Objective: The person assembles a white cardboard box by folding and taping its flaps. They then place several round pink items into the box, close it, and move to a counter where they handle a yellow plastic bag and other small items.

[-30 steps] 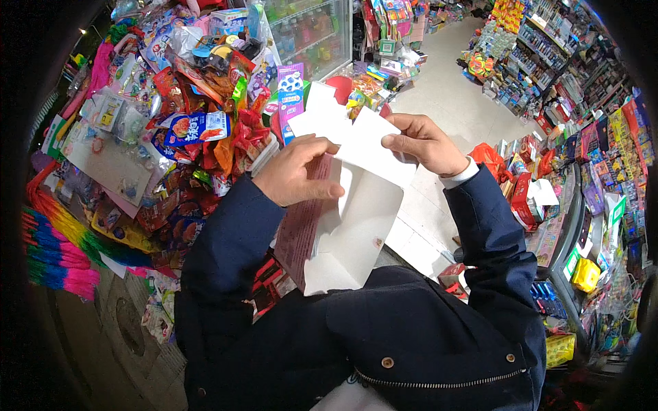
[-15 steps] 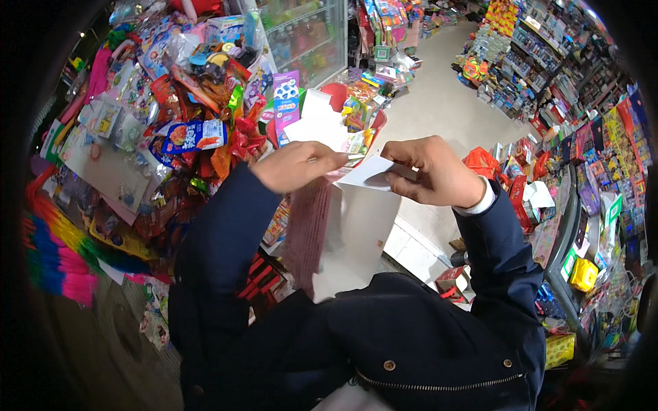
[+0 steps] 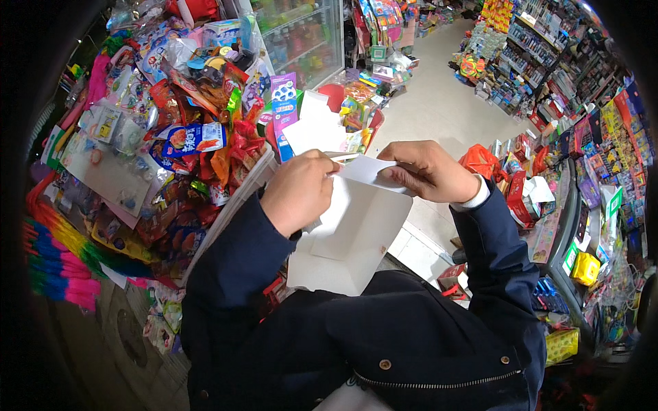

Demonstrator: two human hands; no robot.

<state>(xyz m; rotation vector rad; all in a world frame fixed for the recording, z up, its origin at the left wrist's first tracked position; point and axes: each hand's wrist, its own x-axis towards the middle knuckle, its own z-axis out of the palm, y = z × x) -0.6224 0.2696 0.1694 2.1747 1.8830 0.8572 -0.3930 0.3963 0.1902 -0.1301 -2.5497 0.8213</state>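
A white cardboard box stands in front of my body, its pale inside facing up at me. Its far edge carries a white flap. My right hand pinches that flap between thumb and fingers. At the box's far left corner, my left hand is closed on the edge of the cardboard, fingers curled. The box's outer left side is mostly hidden behind my left hand and sleeve.
Colourful snack packets crowd a display on the left. Beyond my hands, a red bin holds white card and packets. A glass-door cooler stands behind it. Stocked shelves and a cluttered counter line the right, beside pale floor.
My left hand has drawn nearer and turned, its fingers curling onto the box's corner. More of the box's inside shows, and the printed pinkish side has gone from sight.
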